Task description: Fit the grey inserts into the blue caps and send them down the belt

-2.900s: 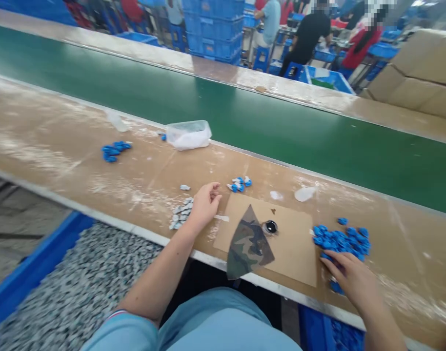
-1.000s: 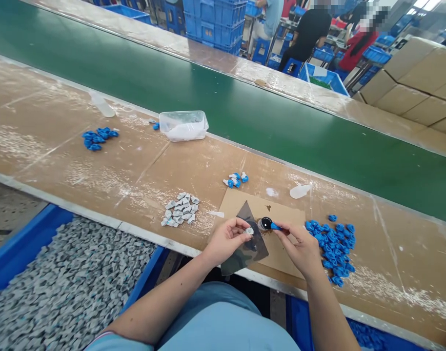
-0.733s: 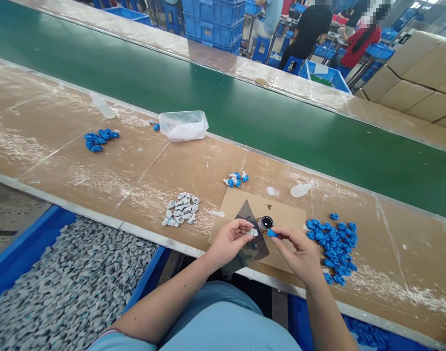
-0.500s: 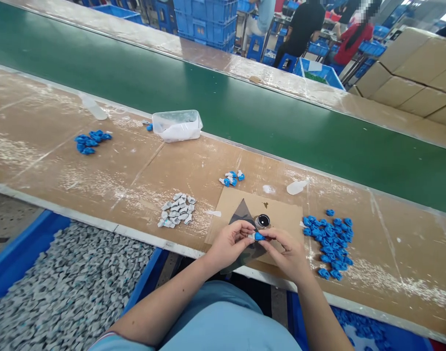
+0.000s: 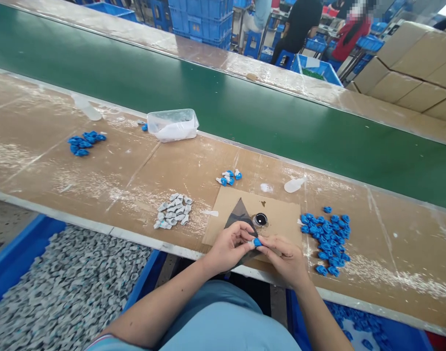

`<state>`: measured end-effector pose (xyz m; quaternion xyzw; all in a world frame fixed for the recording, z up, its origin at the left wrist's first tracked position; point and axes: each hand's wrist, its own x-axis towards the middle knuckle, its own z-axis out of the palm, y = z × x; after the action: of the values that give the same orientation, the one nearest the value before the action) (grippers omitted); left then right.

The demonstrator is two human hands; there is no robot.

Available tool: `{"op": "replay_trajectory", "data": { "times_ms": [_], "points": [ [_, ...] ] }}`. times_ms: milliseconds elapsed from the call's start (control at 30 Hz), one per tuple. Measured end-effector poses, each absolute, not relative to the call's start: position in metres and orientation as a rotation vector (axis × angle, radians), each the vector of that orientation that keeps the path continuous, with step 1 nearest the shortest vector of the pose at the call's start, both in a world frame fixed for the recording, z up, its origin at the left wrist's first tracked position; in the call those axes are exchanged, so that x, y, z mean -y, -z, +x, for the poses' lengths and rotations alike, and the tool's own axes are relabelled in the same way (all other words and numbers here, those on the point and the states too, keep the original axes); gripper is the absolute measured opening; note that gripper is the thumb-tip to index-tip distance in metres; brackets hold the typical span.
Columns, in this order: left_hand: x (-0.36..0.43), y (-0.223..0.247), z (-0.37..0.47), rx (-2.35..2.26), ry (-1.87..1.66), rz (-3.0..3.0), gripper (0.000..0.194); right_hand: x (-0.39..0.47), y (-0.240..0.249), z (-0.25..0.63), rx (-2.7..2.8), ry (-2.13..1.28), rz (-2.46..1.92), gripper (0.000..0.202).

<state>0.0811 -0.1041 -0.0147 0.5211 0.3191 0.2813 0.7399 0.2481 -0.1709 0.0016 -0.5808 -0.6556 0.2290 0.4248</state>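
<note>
Between my two hands is a small blue piece point(image 5: 257, 242) joined to a grey-white piece. My left hand point(image 5: 233, 246) pinches the pale end, and my right hand point(image 5: 284, 256) grips the blue end between thumb and fingers. Just beyond them, a small round pot of dark liquid point(image 5: 260, 219) stands on a cardboard sheet point(image 5: 281, 214). A dark patterned cloth point(image 5: 240, 213) lies partly under my left hand. Several joined blue-and-white pieces point(image 5: 228, 178) rest behind the sheet. Loose grey pieces point(image 5: 174, 212) lie to the left, loose blue pieces point(image 5: 329, 239) to the right.
A clear plastic tub point(image 5: 172, 126) stands by the green conveyor belt point(image 5: 223, 107). White bottles lie at right point(image 5: 294, 184) and far left point(image 5: 87, 107), near another blue pile point(image 5: 86, 143). Below the table edge is a blue bin of grey pieces point(image 5: 72, 278). Co-workers sit beyond the belt.
Both hands have lowered slightly toward my body with the joined piece, leaving the dark pot more in view. The whole view has shifted a little.
</note>
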Motion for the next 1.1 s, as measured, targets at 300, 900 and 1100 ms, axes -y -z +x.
{"op": "replay_trajectory", "data": {
  "times_ms": [300, 900, 1100],
  "points": [
    [0.048, 0.000, 0.075, -0.926, -0.710, 1.201, 0.026, 0.186, -0.009, 0.312, 1.600, -0.061, -1.846, 0.022],
    [0.094, -0.017, 0.071, -0.838, -0.470, 0.801, 0.042, 0.178, -0.015, 0.233, 1.844, -0.250, -1.511, 0.042],
    [0.103, -0.012, 0.077, -0.857, -0.501, 0.782, 0.040, 0.176, -0.003, 0.222, 1.829, -0.180, -1.528, 0.040]
  ]
}}
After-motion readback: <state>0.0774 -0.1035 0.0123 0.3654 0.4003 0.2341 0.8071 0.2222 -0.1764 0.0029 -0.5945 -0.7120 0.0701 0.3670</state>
